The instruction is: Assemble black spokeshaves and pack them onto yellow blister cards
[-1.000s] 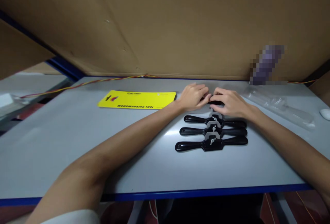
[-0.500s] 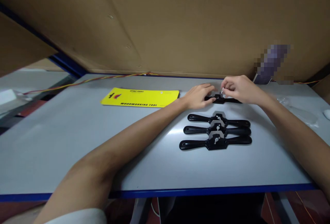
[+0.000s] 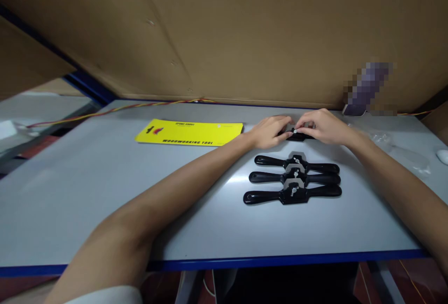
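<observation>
A black spokeshave (image 3: 297, 137) lies at the far side of the grey table, partly covered by both hands. My left hand (image 3: 271, 131) is closed around its left handle, thumb along the near side. Fingertips of my right hand (image 3: 320, 126) pinch a small silver thumbscrew (image 3: 295, 131) at the middle of the tool. Just nearer to me, three more black spokeshaves lie in a row: a far one (image 3: 265, 160), a middle one (image 3: 322, 178) and a near one (image 3: 262, 196). Each has a grey blade and a silver screw at its centre.
Yellow printed cards (image 3: 191, 133) lie left of my left hand. A clear plastic bag (image 3: 408, 155) rests beside my right forearm. At the back right a blurred-out purple object (image 3: 369, 87) leans on the cardboard wall (image 3: 245, 38). A twisted wire (image 3: 140, 107) runs along the back left.
My right hand has moved down and slightly left, bringing the silver thumbscrew from above the spokeshave onto its middle. My left hand stays on the handle.
</observation>
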Demonstrator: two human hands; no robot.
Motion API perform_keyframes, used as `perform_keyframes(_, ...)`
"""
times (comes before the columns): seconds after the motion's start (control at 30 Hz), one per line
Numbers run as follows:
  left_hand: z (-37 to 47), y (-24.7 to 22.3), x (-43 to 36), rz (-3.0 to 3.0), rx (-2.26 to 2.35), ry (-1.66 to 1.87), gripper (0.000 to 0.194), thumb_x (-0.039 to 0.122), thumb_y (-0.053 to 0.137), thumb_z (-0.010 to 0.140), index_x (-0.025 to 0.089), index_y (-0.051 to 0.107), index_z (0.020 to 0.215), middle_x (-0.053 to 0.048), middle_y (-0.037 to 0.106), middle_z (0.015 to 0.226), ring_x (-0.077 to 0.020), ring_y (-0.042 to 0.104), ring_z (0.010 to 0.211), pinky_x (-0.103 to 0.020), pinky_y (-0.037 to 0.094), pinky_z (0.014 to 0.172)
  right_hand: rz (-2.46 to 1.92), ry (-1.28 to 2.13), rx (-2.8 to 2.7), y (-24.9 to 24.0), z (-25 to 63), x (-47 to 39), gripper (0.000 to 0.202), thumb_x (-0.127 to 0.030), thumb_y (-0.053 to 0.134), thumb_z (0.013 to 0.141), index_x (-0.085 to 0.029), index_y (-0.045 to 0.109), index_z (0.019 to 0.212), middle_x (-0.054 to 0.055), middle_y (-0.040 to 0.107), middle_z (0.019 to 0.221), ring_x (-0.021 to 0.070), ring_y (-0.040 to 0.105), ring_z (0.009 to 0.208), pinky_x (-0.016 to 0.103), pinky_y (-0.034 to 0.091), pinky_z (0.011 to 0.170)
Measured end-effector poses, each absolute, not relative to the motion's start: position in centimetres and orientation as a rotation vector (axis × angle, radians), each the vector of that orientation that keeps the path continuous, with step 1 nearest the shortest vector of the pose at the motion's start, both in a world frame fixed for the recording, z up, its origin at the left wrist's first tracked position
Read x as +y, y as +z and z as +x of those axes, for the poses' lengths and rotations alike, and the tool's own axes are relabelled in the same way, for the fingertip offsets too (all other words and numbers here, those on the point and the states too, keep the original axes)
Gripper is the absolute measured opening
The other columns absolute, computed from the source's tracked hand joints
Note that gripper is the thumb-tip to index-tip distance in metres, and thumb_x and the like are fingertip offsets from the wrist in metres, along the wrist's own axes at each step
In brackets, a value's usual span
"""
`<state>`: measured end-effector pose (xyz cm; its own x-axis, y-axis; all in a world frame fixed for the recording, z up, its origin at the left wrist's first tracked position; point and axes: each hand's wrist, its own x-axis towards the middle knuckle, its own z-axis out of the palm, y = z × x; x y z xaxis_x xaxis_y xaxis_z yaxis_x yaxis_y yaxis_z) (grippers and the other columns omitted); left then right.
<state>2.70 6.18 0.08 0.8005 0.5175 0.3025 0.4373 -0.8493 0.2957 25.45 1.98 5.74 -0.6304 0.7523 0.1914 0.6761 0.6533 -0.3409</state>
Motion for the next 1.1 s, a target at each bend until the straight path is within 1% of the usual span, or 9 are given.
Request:
perform_keyframes(0.2, 2.8, 0.3, 5.8, 2.785, 0.78, 0.525, 0.032, 0.041, 0.039, 0.099, 0.018, 0.058, 0.111, -0.01, 0.068, 0.095, -0.0266, 0.063, 0.087, -0.037, 0.044, 0.076, -1.162, 0.061, -2.645, 5.0, 25.6, 1.7, 0.021, -0.023, 0.058, 0.094, -0.02, 0.078, 0.093, 0.006, 0.075, 0.088, 0.0186, 0.063, 0.075, 0.03, 0.039, 0.07)
perform_keyframes(0.33, 3.0, 0.6, 5.4, 2.815, 0.854, 0.47, 0.042, 0.051, 0.045, 0.096, 0.018, 0.058, 0.118, -0.011, 0.069, 0.098, -0.0296, 0.064, 0.088, -0.038, 0.045, 0.073, -1.255, -0.134, -2.702, 5.2, 25.2, 1.0, 0.02, -0.019, 0.056, 0.092, -0.019, 0.075, 0.087, 0.006, 0.075, 0.088, 0.0195, 0.062, 0.075, 0.031, 0.034, 0.066)
perform_keyframes(0.43, 3.0, 0.8, 5.2, 2.851, 0.909, 0.428, 0.046, 0.056, 0.046, 0.095, 0.02, 0.058, 0.12, -0.01, 0.071, 0.098, -0.03, 0.065, 0.087, -0.038, 0.045, 0.071, -1.297, -0.199, -2.745, 5.4, 24.6, 0.4, 0.02, -0.021, 0.055, 0.093, -0.019, 0.072, 0.083, 0.007, 0.074, 0.087, 0.0199, 0.06, 0.071, 0.034, 0.028, 0.062)
perform_keyframes(0.57, 3.0, 0.9, 5.1, 2.882, 0.913, 0.416, 0.044, 0.055, 0.045, 0.095, 0.02, 0.058, 0.118, -0.011, 0.072, 0.099, -0.0304, 0.066, 0.085, -0.038, 0.044, 0.07, -1.363, -0.19, -2.802, 5.7, 23.8, -0.2, 0.023, -0.022, 0.051, 0.095, -0.019, 0.07, 0.083, 0.008, 0.073, 0.085, 0.0195, 0.057, 0.067, 0.036, 0.023, 0.06)
perform_keyframes(0.73, 2.9, 0.9, 5.1, 2.885, 0.903, 0.414, 0.044, 0.057, 0.046, 0.095, 0.019, 0.059, 0.114, -0.011, 0.072, 0.096, -0.0293, 0.066, 0.083, -0.036, 0.044, 0.069, -1.462, -0.114, -2.789, 6.2, 23.4, -0.6, 0.024, -0.023, 0.05, 0.096, -0.019, 0.07, 0.084, 0.008, 0.074, 0.085, 0.0189, 0.057, 0.067, 0.035, 0.023, 0.06)
perform_keyframes(0.87, 2.9, 1.0, 5.0, 2.863, 0.907, 0.409, 0.044, 0.054, 0.048, 0.094, 0.02, 0.058, 0.119, -0.01, 0.072, 0.095, -0.029, 0.067, 0.082, -0.035, 0.043, 0.068, -1.627, -0.073, -2.703, 6.1, 22.8, -0.8, 0.026, -0.026, 0.052, 0.095, -0.019, 0.072, 0.08, 0.009, 0.073, 0.076, 0.0194, 0.056, 0.063, 0.035, 0.023, 0.059)
perform_keyframes(0.97, 2.9, 0.9, 5.1, 2.862, 0.909, 0.409, 0.045, 0.052, 0.048, 0.094, 0.019, 0.058, 0.123, -0.009, 0.072, 0.094, -0.0292, 0.067, 0.083, -0.035, 0.043, 0.068, -1.678, 0.011, -2.656, 6.0, 22.5, -1.0, 0.025, -0.025, 0.054, 0.093, -0.021, 0.071, 0.074, 0.007, 0.071, 0.071, 0.019, 0.055, 0.062, 0.034, 0.023, 0.059)
perform_keyframes(1.07, 2.8, 0.7, 5.2, 2.854, 0.873, 0.433, 0.044, 0.051, 0.047, 0.093, 0.019, 0.058, 0.122, -0.009, 0.072, 0.094, -0.0295, 0.067, 0.084, -0.036, 0.044, 0.068, -1.659, 0.138, -2.646, 5.9, 22.6, -1.0, 0.027, -0.024, 0.054, 0.094, -0.021, 0.067, 0.07, 0.004, 0.067, 0.066, 0.017, 0.051, 0.057, 0.033, 0.024, 0.057)
perform_keyframes(1.1, 2.8, 0.7, 5.2, 2.851, 0.863, 0.443, 0.043, 0.052, 0.047, 0.094, 0.019, 0.058, 0.12, -0.009, 0.072, 0.094, -0.0295, 0.067, 0.084, -0.036, 0.044, 0.068, -1.647, 0.148, -2.645, 5.9, 22.7, -0.9, 0.026, -0.025, 0.055, 0.095, -0.021, 0.067, 0.071, 0.003, 0.067, 0.066, 0.0166, 0.05, 0.057, 0.033, 0.025, 0.057)
